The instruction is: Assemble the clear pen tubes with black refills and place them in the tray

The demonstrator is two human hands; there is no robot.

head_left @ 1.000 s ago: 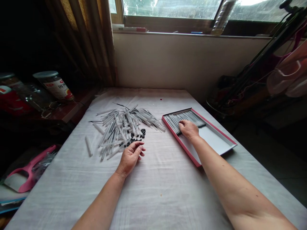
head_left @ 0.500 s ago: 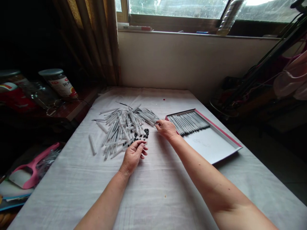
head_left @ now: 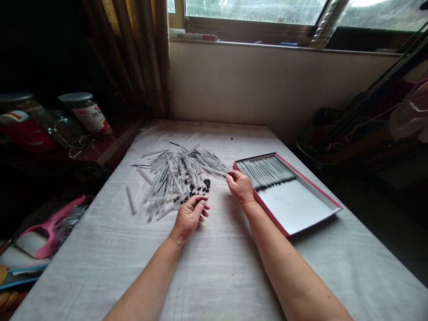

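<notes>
My right hand [head_left: 240,188] pinches the end of a thin pen refill [head_left: 220,172] at the right side of the pile, close to the tray's left edge. My left hand [head_left: 191,217] is closed, thumb against the forefinger, beside the small black plugs [head_left: 206,183]; whatever it pinches is too small to make out. Beyond it spreads a heap of clear pen barrels [head_left: 172,174] with dark refills among them. To the right, a shallow red-edged box lid [head_left: 294,218] carries a row of pens [head_left: 267,171] with black ends, along its far part.
A white cloth [head_left: 214,285] covers the table. One loose barrel [head_left: 131,199] lies left of the heap. Off the left side are a pink-handled item [head_left: 50,227] and a jar [head_left: 87,113]. A wall [head_left: 234,84] and a window stand behind.
My right hand has drawn back slightly toward me and right, with the refill in its fingertips. The left hand keeps almost the same place; the whole view has shifted a little.
</notes>
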